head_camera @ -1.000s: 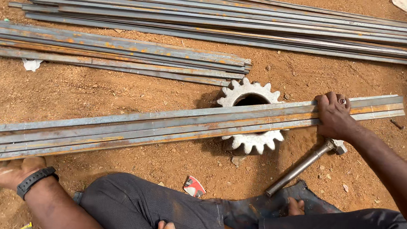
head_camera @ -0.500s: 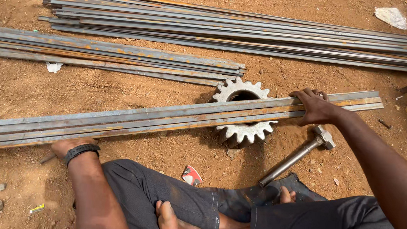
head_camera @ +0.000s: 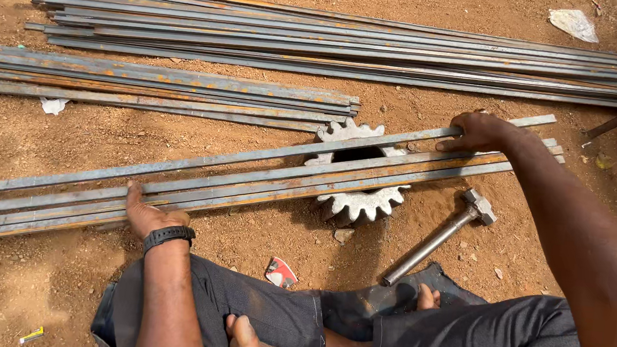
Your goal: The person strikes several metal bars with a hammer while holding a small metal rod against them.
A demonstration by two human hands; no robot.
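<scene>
Head view: bundle of long steel bars (head_camera: 248, 179) lies diagonally across the dirt ground (head_camera: 90, 288), low at near left, rising to far right, resting over a toothed gear wheel (head_camera: 359, 172). Right hand (head_camera: 479, 133) grips the farthest bar near its right end, fingers curled over it, that bar splayed slightly off the rest. Left hand (head_camera: 147, 215) lies flat, fingers extended, on the near edge of the bundle at left; black wristband (head_camera: 168, 235) on the wrist. Hammer (head_camera: 437, 237) on the ground near the bars, right of the gear, touching neither hand. Small red-and-white wrapper (head_camera: 281, 272) near the knee; crumpled white paper scrap (head_camera: 574, 24) far right; another white scrap (head_camera: 53, 105) at left by the middle bar stack (head_camera: 152, 87).
</scene>
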